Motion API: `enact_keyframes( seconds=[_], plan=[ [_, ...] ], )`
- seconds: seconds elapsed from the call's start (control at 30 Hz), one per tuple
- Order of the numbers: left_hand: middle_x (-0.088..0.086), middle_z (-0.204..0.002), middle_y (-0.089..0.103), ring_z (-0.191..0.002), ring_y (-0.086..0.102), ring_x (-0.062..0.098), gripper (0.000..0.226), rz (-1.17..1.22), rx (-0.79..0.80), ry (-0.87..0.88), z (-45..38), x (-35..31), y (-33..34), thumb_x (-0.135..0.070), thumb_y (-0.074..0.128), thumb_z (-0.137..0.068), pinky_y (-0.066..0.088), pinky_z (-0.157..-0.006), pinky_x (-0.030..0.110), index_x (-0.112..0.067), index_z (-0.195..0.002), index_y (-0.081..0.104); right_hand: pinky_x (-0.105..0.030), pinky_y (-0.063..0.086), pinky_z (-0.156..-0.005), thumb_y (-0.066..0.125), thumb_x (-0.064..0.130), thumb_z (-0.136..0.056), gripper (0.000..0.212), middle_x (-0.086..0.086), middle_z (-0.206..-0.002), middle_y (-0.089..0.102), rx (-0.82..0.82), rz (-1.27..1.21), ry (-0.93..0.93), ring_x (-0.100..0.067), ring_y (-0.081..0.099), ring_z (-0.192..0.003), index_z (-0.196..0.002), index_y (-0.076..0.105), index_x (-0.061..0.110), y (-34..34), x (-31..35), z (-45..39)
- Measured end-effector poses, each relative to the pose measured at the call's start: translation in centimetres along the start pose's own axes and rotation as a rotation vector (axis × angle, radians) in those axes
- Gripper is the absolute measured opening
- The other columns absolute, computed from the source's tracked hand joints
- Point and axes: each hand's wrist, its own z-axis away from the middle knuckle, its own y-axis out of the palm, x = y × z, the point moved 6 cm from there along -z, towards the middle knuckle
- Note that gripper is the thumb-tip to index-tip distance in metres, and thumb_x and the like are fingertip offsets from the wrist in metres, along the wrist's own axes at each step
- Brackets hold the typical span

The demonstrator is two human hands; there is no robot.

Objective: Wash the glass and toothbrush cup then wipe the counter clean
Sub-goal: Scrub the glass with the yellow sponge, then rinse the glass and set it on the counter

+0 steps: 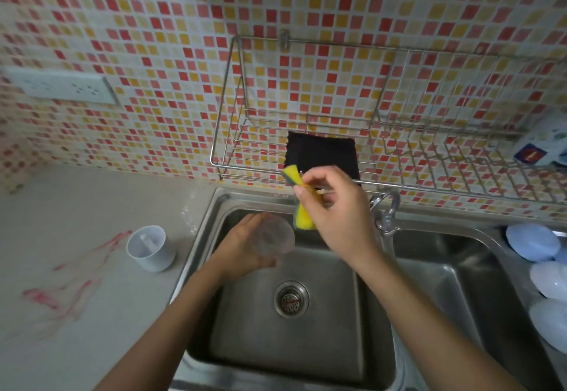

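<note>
Both hands work over the left sink basin (322,344). Nearest, the left hand (242,252) cradles the glass (273,237) from below and from its outer side, fingers curled round the clear wall, mouth tipped toward the other hand. Just beyond and to the right, the right hand (334,209) pinches a yellow sponge (302,206) with a green scrub face, squeezed at the middle so both ends flare; it hangs just above the glass rim, not clearly touching it.

The glass looks thin-walled, light and rigid, and I judge it slippery once wet or soapy, and breakable against the steel basin. A wrap round the body, as now, seems safer than a rim pinch. The sponge is soft and should fold to fit inside.

Left of the left hand, on the counter (92,206), the toothbrush cup (150,248) stands upright, white, with a post inside; it looks like light plastic, easy to take by the wall. Red smears (61,292) lie on the counter farther left, near that cup.

Beyond the right hand, the tap (388,212) sits between the basins, and a black cloth (322,151) lies in the wire rack (429,157) on the tiled wall. Pale bowls (532,242) sit far right.
</note>
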Motion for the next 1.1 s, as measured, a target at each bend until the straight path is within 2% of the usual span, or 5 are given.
enact_keyframes(
  seconds=[0.2, 0.63, 0.87, 1.0, 1.1],
  plan=[
    [-0.013, -0.122, 0.053, -0.107, 0.056, 0.003, 0.085, 0.051, -0.037, -0.068, 1.7, 1.1, -0.5, -0.048, 0.083, -0.050, 0.045, -0.087, 0.012, -0.043, -0.126, 0.044, -0.010, 0.045, -0.071, 0.065, 0.023, -0.090, 0.009, 0.011, -0.089, 0.061, -0.014, -0.040, 0.201, -0.001, 0.058, -0.082, -0.095, 0.060, 0.019, 5.9, 0.7, -9.4],
    [-0.015, -0.125, 0.048, -0.111, 0.053, 0.004, 0.086, 0.075, -0.007, -0.099, 2.1, 2.9, 0.5, -0.036, 0.091, -0.058, 0.039, -0.090, 0.008, -0.037, -0.130, 0.044, -0.029, 0.052, -0.079, 0.059, 0.023, -0.091, 0.011, 0.006, -0.101, 0.068, 0.257, 0.311, 0.252, -0.011, 0.061, -0.094, -0.093, 0.070, 0.019, 10.8, -3.4, -10.7],
    [-0.018, -0.125, 0.050, -0.117, 0.050, 0.006, 0.084, 0.050, 0.059, -0.065, -0.8, 1.9, 3.8, -0.050, 0.087, -0.054, 0.047, -0.099, 0.029, -0.043, -0.125, 0.044, -0.029, 0.045, -0.062, 0.054, 0.016, -0.090, 0.025, -0.002, -0.068, 0.062, -0.403, 0.169, -0.086, -0.019, 0.058, -0.067, -0.072, 0.066, 0.003, -1.3, -1.9, -0.1],
    [-0.018, -0.124, 0.054, -0.119, 0.050, 0.008, 0.090, 0.001, 0.135, -0.029, -3.2, 0.0, 6.9, -0.063, 0.081, -0.052, 0.045, -0.103, 0.035, -0.035, -0.131, 0.048, -0.020, 0.039, -0.056, 0.053, 0.018, -0.086, 0.024, -0.005, -0.061, 0.059, -0.455, 0.302, 0.189, -0.014, 0.053, -0.058, -0.065, 0.061, 0.007, -6.6, -10.4, 6.6],
    [-0.016, -0.123, 0.057, -0.117, 0.054, 0.010, 0.088, 0.007, 0.171, -0.030, -5.3, -2.1, 9.0, -0.059, 0.082, -0.052, 0.045, -0.103, 0.037, -0.033, -0.129, 0.050, -0.017, 0.038, -0.064, 0.059, 0.026, -0.088, 0.021, -0.007, -0.092, 0.068, -0.284, 0.386, 0.601, -0.022, 0.064, -0.086, -0.099, 0.069, 0.009, -7.9, -18.3, 8.9]
  ],
)
